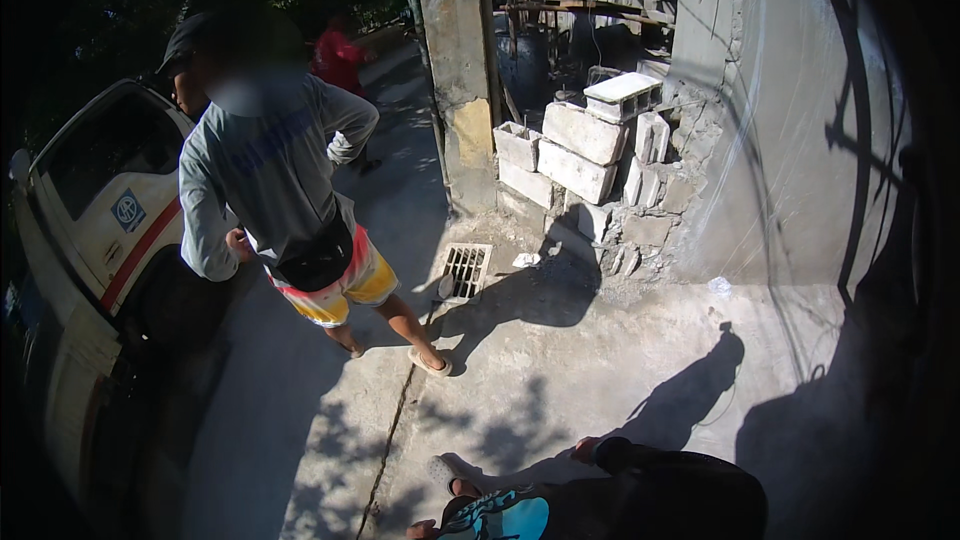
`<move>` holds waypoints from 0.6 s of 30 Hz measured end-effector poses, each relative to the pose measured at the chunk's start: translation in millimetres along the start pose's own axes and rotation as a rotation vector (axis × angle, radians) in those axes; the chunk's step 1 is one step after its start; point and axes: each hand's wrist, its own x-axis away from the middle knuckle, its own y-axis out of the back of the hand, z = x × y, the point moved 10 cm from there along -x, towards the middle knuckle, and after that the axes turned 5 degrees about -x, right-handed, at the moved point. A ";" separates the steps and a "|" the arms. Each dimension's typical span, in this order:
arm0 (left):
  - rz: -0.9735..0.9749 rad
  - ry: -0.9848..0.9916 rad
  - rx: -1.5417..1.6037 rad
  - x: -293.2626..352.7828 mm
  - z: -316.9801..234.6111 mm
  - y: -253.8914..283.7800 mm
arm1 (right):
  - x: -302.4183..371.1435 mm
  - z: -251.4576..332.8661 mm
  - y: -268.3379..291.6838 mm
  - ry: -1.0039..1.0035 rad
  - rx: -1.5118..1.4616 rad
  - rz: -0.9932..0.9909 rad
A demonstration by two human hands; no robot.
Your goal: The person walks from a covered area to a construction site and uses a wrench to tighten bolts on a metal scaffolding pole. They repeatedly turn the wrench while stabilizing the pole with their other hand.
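My right hand [584, 450] shows small at the end of a dark sleeve, held out over the concrete pavement [560, 395]. I see no object in it, and its fingers are too small to make out. At the bottom edge, beside my dark shirt [510, 515] with a light blue print, sits part of my left hand [421, 530]. The frame cuts it off, so its fingers cannot be told. Between the two hands, my foot in a grey slipper [443, 474] rests on the pavement. Neither hand visibly touches anything.
A person [270, 170] in a grey top stands ahead, left, beside a white vehicle [110, 190]. Someone in red [340, 55] is farther back. A drain grate [466, 271] lies near a concrete post [455, 70]. Stacked concrete blocks [580, 150] adjoin a grey wall [790, 140].
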 end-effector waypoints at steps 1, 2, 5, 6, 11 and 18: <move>0.011 0.038 -0.081 -12.9 5.4 25.4 | -7.0 -5.3 -0.9 -0.040 -0.001 0.009; 0.017 0.072 -0.115 -24.0 8.4 54.9 | -15.2 -3.4 3.3 -0.068 -0.007 0.007; 0.012 0.175 -0.090 -50.6 11.1 159.6 | -39.2 36.3 35.3 -0.120 -0.115 -0.058; 0.002 0.216 -0.065 -58.4 12.0 196.7 | -47.9 59.8 53.4 -0.115 -0.170 -0.100; -0.127 0.398 0.183 -103.5 6.1 367.6 | -92.8 215.6 165.1 0.025 -0.452 -0.299; -0.345 0.216 0.623 -228.9 -149.9 497.8 | -159.7 342.7 305.0 0.380 -0.350 -0.345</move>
